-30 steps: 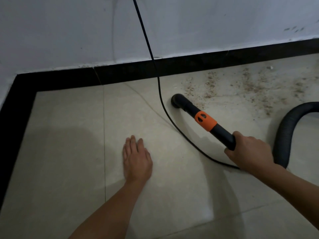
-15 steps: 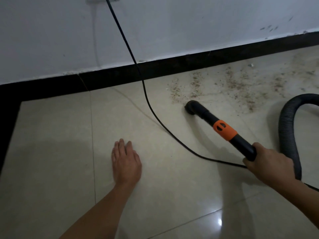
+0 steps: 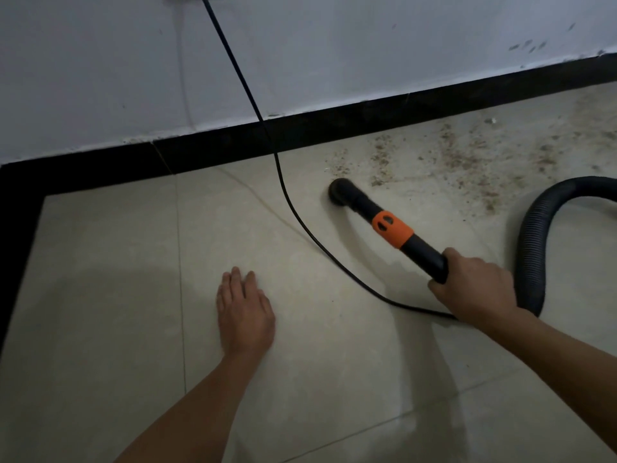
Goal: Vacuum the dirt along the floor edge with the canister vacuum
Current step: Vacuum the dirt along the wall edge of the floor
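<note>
step: working the nozzle [image 3: 339, 192] into the left end of the dirt [image 3: 467, 158] along the baseboard [image 3: 334, 125]
right hand [image 3: 474, 285]: fingers wrapped round the black wand [image 3: 425, 253], behind the orange collar [image 3: 392, 228]
left hand [image 3: 245, 312]: flat on the floor tile [image 3: 100, 295], fingers straight, holding nothing; looks like a brace. Well apart from the right hand
nozzle: mouth down on the tile, at the edge of the grit, near the baseboard but not touching it
dirt: brown grit scattered right of the nozzle, running along the baseboard and out of frame; tile to the left looks clean
canister: not in view, only the ribbed hose [image 3: 531, 248] looping in from the right
cord [image 3: 300, 222]: comes down the wall, crosses the floor between nozzle and left hand, passes under the right wrist
how: keep the mouth flat, make slow overlapping passes rightward, and run one pass tight against the baseboard
risk: the cord lies just left of the nozzle, so keep strokes right of it; the hose loop sits beside the grit and dragging it likely scatters it
</note>
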`<action>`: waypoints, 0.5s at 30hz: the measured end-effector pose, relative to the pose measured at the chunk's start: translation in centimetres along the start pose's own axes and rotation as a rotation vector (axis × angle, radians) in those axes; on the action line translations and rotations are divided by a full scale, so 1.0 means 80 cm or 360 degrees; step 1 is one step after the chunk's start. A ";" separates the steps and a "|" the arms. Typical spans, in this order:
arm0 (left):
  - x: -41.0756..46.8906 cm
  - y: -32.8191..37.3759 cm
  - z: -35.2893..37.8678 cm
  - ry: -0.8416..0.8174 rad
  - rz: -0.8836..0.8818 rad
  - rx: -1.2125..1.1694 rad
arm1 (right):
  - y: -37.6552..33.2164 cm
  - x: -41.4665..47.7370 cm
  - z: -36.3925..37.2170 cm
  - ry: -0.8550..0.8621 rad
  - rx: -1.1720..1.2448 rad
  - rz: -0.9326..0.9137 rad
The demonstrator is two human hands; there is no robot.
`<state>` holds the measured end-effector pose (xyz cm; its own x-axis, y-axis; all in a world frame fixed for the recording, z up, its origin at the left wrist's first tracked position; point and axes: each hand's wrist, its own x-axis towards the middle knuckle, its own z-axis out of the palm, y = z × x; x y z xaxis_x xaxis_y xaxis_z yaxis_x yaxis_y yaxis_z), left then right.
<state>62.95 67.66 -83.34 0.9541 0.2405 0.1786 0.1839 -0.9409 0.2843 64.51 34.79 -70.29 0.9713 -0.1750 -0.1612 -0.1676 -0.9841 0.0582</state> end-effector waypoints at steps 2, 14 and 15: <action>0.000 0.002 -0.001 -0.0004 -0.0011 -0.0003 | 0.003 0.003 0.004 0.0010 -0.0041 -0.0037; -0.001 0.003 -0.003 -0.0023 0.0002 0.0012 | -0.021 0.037 0.005 0.0055 -0.0020 0.0036; -0.001 0.003 -0.002 -0.0021 0.0004 0.0024 | -0.024 0.043 0.002 0.0066 0.0030 0.0097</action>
<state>62.91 67.47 -83.13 0.9576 0.2348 0.1670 0.1847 -0.9451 0.2697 68.16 36.11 -71.14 0.9652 -0.2338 -0.1168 -0.2296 -0.9721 0.0481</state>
